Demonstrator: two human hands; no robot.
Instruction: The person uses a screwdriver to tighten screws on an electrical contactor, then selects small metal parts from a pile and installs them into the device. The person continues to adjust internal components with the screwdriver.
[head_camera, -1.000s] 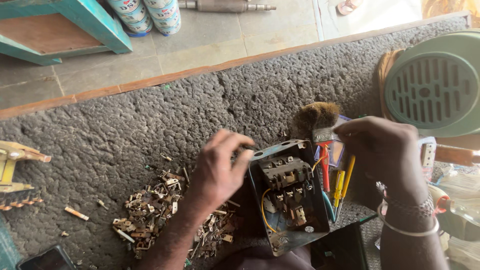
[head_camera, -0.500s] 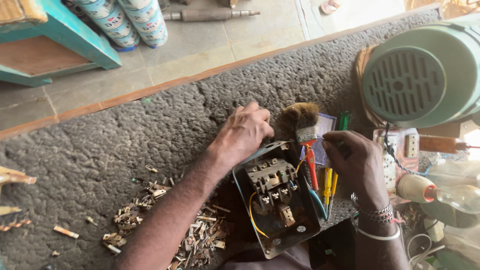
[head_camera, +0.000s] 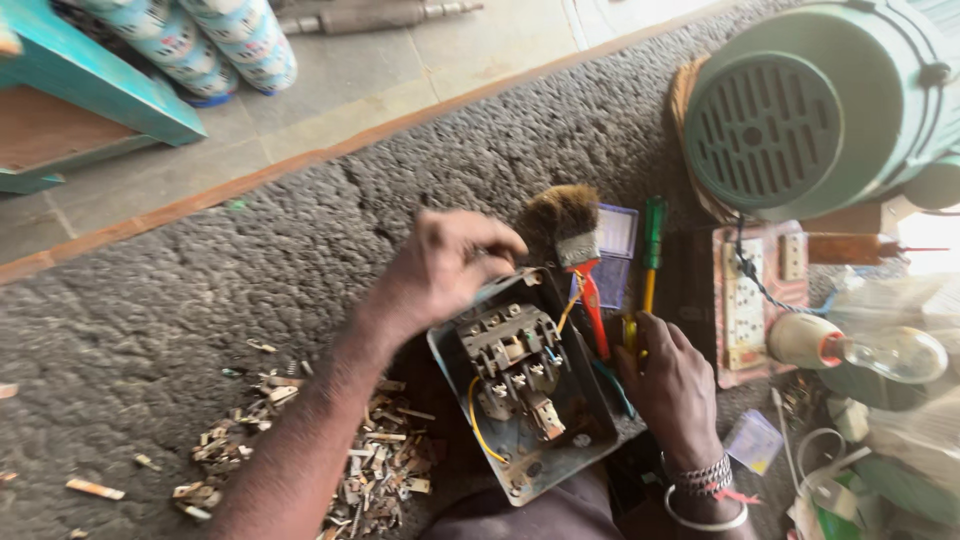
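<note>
Nearest the camera, the open grey switch box (head_camera: 530, 400) is resting tilted against the person's lap, its lid off and its contact block (head_camera: 512, 362) with a yellow wire (head_camera: 478, 425) lying exposed in the tray. The right hand (head_camera: 672, 385) is sitting against the box's right edge, fingers curled in; it is lying close over the lower ends of the tool handles there, but whether it is grasping one or only steadying the box cannot be told from this view. The left hand (head_camera: 440, 268) is reaching over the upper left corner of the box, fingers bent and pinched at the rim; it is blurred, so what it is grasping, if anything besides the casing, is not clear. To do this well, I judge the box should be kept braced by one hand while the other is working, so that the loose contact block is not shifting and the yellow wire is not getting nipped. Just left, metal scraps (head_camera: 330, 460) are lying scattered on the grey mat (head_camera: 200, 290). Beyond the box, a paintbrush (head_camera: 572, 235) with a red handle and a green screwdriver (head_camera: 652, 245) are lying side by side. Farther right, a clear bulb (head_camera: 880, 352) is lying below a green motor (head_camera: 810, 110).
</note>
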